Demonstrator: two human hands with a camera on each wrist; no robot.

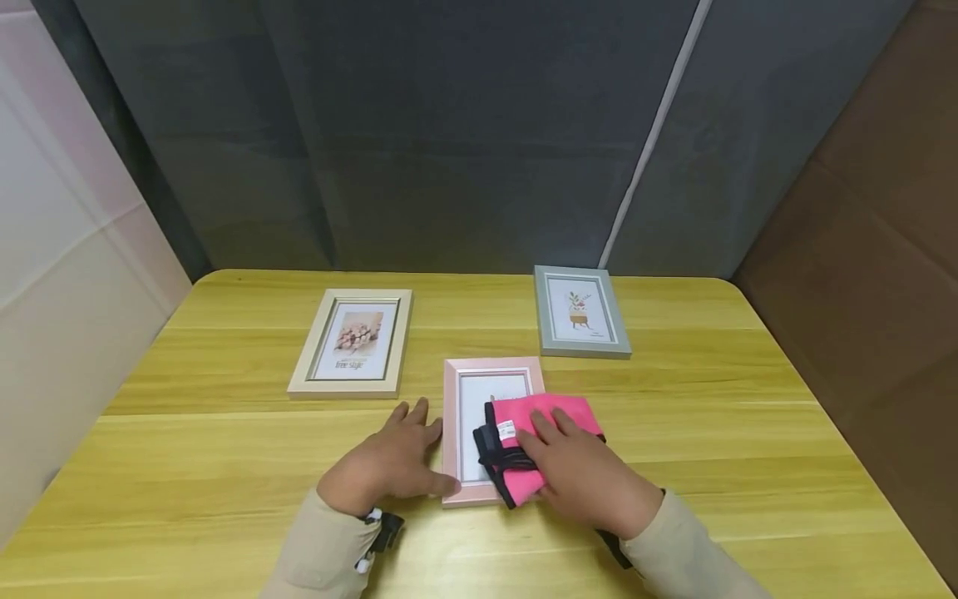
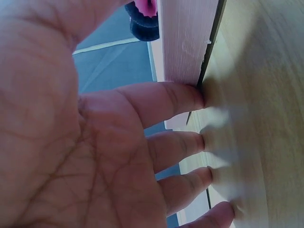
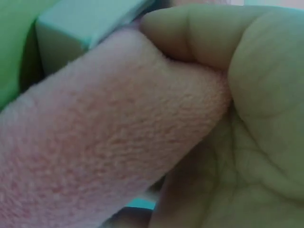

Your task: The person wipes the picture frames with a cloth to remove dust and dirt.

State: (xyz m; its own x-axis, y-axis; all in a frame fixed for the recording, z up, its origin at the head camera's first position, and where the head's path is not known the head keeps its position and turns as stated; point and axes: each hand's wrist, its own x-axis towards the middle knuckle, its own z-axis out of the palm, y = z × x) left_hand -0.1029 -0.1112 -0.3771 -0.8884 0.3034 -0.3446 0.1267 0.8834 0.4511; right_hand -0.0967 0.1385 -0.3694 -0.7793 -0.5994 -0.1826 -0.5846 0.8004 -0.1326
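A pink picture frame (image 1: 451, 399) lies face up near the middle of the table. My left hand (image 1: 389, 462) is at its left side, the thumb by the lower left corner. In the left wrist view the index finger lies against the frame's side edge (image 2: 187, 42), and the fingertips rest on the wood with fingers extended. With my right hand (image 1: 587, 474) I hold a folded pink cloth (image 1: 520, 408) with black edging, pressed over the lower right of the frame. The right wrist view shows the thumb pinching the fuzzy cloth (image 3: 109, 123). Much of the picture is hidden beneath it.
On the wooden table (image 1: 224, 466), a cream picture frame (image 1: 307, 366) lies at the back left and a grey-blue one (image 1: 550, 333) at the back right. A dark curtain (image 1: 449, 166) hangs behind the table's far edge, with a brown one (image 1: 861, 249) on the right.
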